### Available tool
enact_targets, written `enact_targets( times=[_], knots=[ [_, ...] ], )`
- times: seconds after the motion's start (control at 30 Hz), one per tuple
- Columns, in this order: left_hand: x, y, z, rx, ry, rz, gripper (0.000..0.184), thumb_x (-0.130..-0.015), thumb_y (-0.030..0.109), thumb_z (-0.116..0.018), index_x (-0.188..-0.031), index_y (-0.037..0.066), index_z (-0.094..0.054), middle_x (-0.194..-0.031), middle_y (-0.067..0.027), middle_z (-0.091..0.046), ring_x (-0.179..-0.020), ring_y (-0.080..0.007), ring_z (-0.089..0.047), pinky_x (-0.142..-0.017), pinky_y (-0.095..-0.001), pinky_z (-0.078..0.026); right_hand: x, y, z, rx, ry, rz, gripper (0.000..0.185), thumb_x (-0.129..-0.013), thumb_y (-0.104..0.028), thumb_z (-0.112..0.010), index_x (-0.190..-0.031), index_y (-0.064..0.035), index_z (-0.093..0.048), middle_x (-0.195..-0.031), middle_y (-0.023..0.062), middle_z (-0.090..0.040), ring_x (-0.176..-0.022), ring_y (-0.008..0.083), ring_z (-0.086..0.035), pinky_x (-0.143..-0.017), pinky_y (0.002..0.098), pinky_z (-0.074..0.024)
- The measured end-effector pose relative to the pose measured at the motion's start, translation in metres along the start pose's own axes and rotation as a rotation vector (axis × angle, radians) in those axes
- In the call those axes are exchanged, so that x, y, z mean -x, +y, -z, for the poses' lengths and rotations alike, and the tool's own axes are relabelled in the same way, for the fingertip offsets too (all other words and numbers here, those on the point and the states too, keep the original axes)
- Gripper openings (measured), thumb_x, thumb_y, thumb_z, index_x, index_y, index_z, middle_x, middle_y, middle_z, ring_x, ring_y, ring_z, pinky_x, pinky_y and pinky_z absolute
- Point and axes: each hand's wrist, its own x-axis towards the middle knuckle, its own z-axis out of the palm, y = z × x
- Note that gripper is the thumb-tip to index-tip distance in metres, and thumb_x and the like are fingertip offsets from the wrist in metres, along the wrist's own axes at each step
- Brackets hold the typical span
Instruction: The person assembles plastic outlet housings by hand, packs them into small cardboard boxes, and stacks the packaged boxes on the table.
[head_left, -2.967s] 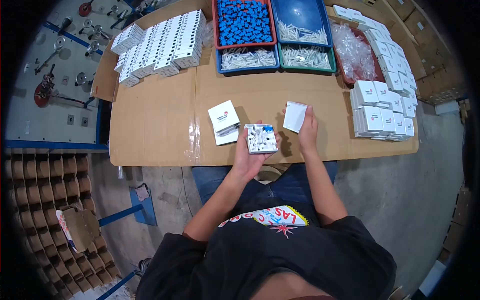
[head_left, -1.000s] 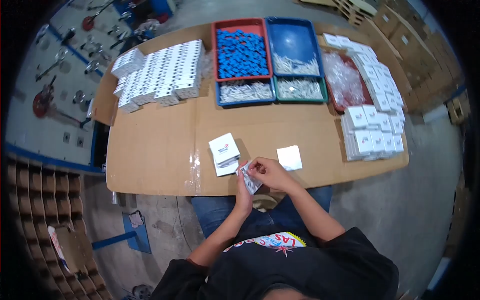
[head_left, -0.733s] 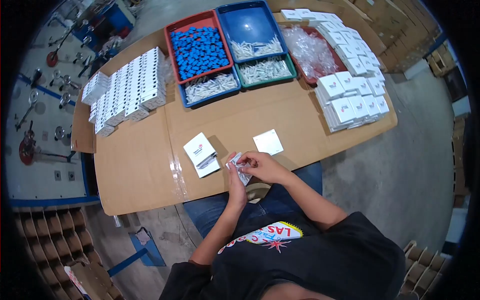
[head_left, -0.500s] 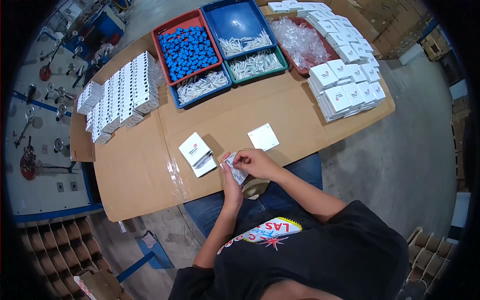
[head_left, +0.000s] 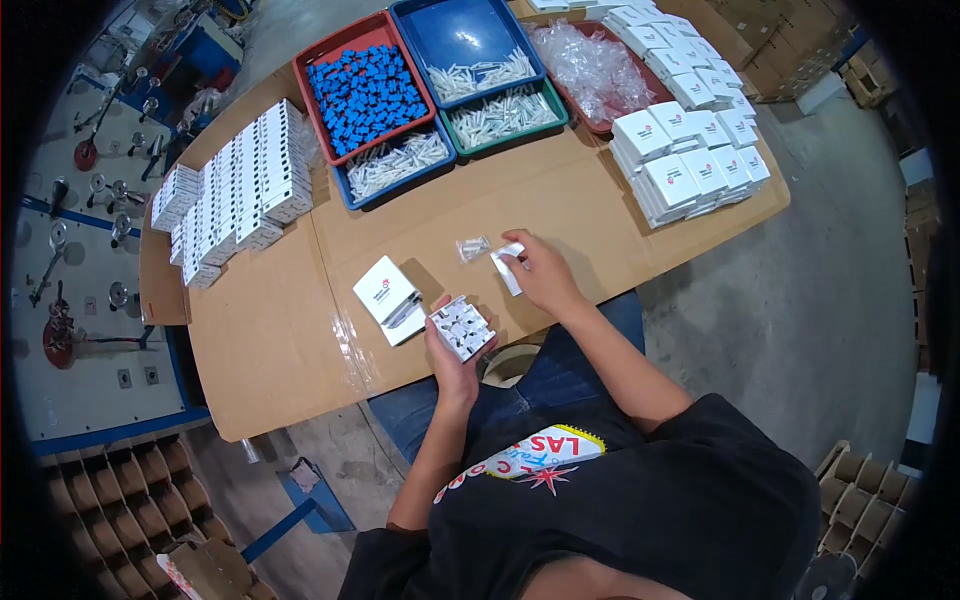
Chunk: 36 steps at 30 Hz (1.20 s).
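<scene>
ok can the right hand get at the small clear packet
Probably yes: the packet lies close by with nothing over it, though the right hand holds the white cover and may need to free its grip first.

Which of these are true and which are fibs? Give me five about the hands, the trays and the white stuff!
1. The left hand holds a white square case. True.
2. The blue pieces are in a green tray. False: they are in a red tray.
3. A small clear packet lies on the cardboard. True.
4. The right hand is inside a blue tray. False: it is holding a flat white panel.
5. The white boxes at the picture's left are scattered about. False: they stand in rows.
</scene>
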Motion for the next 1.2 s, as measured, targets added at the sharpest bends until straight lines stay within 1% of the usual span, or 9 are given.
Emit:
enact_targets(
  times=[0.07, 0.1, 0.33, 0.4, 0.43, 0.6, 0.9, 0.97, 1.2],
  knots=[
    [0.000, 0.001, 0.000, 0.027, -0.019, 0.003, 0.059, -0.109, 0.056, -0.026, -0.151, 0.018, -0.043, -0.124, -0.0113, -0.066, -0.109, -0.0284, -0.070, -0.081, -0.0472, -0.062, 0.005, 0.004, 0.004, 0.589, 0.278, 0.100, 0.060, -0.085, -0.029, -0.081, -0.134, -0.0035, -0.056, -0.125, 0.0154, -0.063, -0.112, 0.0318, -0.065, -0.091, 0.0448, -0.0543],
    [-0.001, 0.000, 0.001, 0.035, -0.021, 0.012, 0.058, -0.110, 0.055, -0.026, -0.151, 0.018, -0.043, -0.124, -0.0111, -0.066, -0.109, -0.0288, -0.070, -0.081, -0.0473, -0.062, 0.007, -0.009, 0.011, 0.563, 0.170, -0.070, 0.065, -0.076, -0.031, -0.087, -0.127, -0.0030, -0.059, -0.129, 0.0186, -0.056, -0.125, 0.0367, -0.054, -0.099, 0.0481, -0.0498],
    [-0.005, -0.004, 0.003, -0.011, -0.059, 0.038, 0.063, -0.108, 0.060, -0.025, -0.153, 0.019, -0.039, -0.134, -0.0145, -0.063, -0.117, -0.0317, -0.067, -0.089, -0.0478, -0.059, -0.001, 0.014, 0.018, 0.674, 0.242, -0.019, 0.067, -0.070, -0.026, -0.091, -0.124, -0.0031, -0.059, -0.119, 0.0171, -0.061, -0.113, 0.0355, -0.060, -0.092, 0.0455, -0.0527],
    [-0.006, -0.003, 0.003, 0.006, -0.062, 0.040, 0.063, -0.109, 0.059, -0.025, -0.151, 0.016, -0.041, -0.135, -0.0156, -0.063, -0.117, -0.0320, -0.067, -0.089, -0.0471, -0.060, -0.009, 0.029, 0.022, 0.223, 0.218, -0.051, 0.060, -0.072, -0.018, -0.091, -0.122, -0.0031, -0.061, -0.095, 0.0086, -0.064, -0.088, 0.0221, -0.065, -0.082, 0.0338, -0.0546],
    [-0.007, -0.004, 0.004, -0.004, -0.089, 0.057, 0.063, -0.109, 0.060, -0.024, -0.149, 0.014, -0.042, -0.134, -0.0157, -0.064, -0.115, -0.0320, -0.068, -0.088, -0.0467, -0.061, -0.010, 0.033, 0.025, 0.047, 0.169, -0.062, 0.041, -0.081, -0.011, -0.085, -0.116, -0.0028, -0.065, -0.083, 0.0010, -0.063, -0.080, 0.0120, -0.063, -0.076, 0.0246, -0.0519],
    [-0.011, -0.002, 0.000, 0.047, -0.140, 0.114, 0.064, -0.108, 0.059, -0.025, -0.144, 0.011, -0.047, -0.130, -0.0151, -0.066, -0.105, -0.0324, -0.072, -0.084, -0.0463, -0.062, -0.002, 0.016, 0.025, -0.499, -0.013, -0.138, 0.016, -0.095, -0.008, -0.071, -0.111, -0.0035, -0.067, -0.097, 0.0005, -0.069, -0.088, 0.0089, -0.065, -0.078, 0.0242, -0.0517],
    [-0.016, 0.004, -0.017, 0.128, -0.153, 0.210, 0.068, -0.108, 0.061, -0.026, -0.147, 0.011, -0.048, -0.129, -0.0155, -0.066, -0.109, -0.0315, -0.069, -0.090, -0.0506, -0.058, 0.003, -0.002, 0.009, -1.112, -0.268, -0.324, 0.033, -0.105, -0.022, -0.054, -0.130, -0.0023, -0.058, -0.119, 0.0105, -0.068, -0.110, 0.0229, -0.067, -0.096, 0.0376, -0.0552],
    [-0.017, 0.004, -0.015, 0.133, -0.167, 0.226, 0.068, -0.107, 0.061, -0.026, -0.146, 0.010, -0.049, -0.128, -0.0158, -0.066, -0.109, -0.0319, -0.069, -0.091, -0.0508, -0.058, 0.002, -0.001, 0.010, -1.228, -0.396, -0.376, 0.047, -0.107, -0.030, -0.047, -0.144, -0.0013, -0.050, -0.137, 0.0180, -0.062, -0.125, 0.0292, -0.062, -0.107, 0.0434, -0.0503],
    [-0.016, 0.006, -0.009, 0.153, -0.112, 0.215, 0.070, -0.104, 0.061, -0.025, -0.140, 0.007, -0.052, -0.126, -0.0165, -0.067, -0.109, -0.0344, -0.069, -0.094, -0.0534, -0.056, -0.002, -0.006, 0.011, -1.333, -0.504, -0.360, 0.057, -0.110, -0.030, -0.031, -0.156, 0.0023, -0.033, -0.149, 0.0293, -0.049, -0.138, 0.0403, -0.051, -0.117, 0.0486, -0.0410]
  ],
)
